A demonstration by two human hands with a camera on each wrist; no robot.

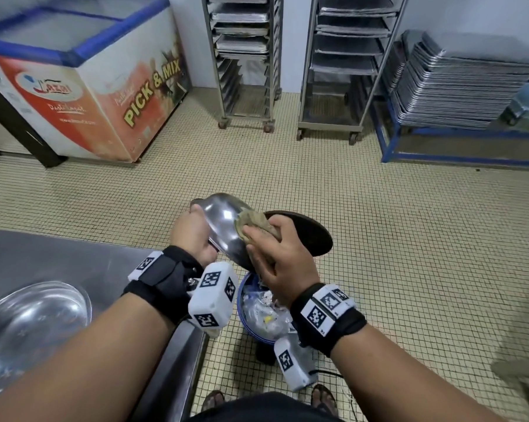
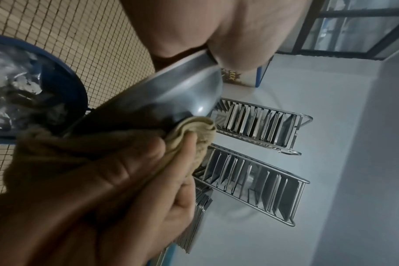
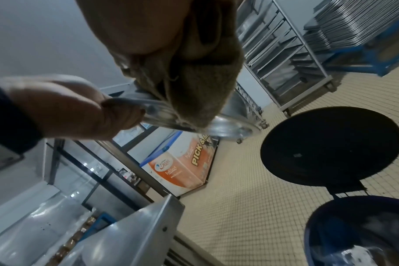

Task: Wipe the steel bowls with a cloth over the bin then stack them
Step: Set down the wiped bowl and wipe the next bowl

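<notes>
A steel bowl (image 1: 225, 219) is held tilted in the air above the open blue bin (image 1: 240, 289), which is full of rubbish. My left hand (image 1: 193, 231) grips the bowl by its rim on the left. My right hand (image 1: 275, 254) holds a bunched tan cloth (image 1: 254, 226) and presses it against the bowl's outer curve. The left wrist view shows the cloth (image 2: 194, 129) touching the bowl (image 2: 182, 90). From the right wrist I see the cloth (image 3: 194, 90) draped over the bowl's rim (image 3: 228, 126). A second steel bowl (image 1: 34, 318) rests on the counter at lower left.
The bin's dark lid (image 1: 312, 236) stands open behind the bowl. A steel counter (image 1: 74, 257) runs along my left. A chest freezer (image 1: 104, 86), two wheeled tray racks (image 1: 245, 56) and a pile of trays (image 1: 458, 86) line the far wall across tiled floor.
</notes>
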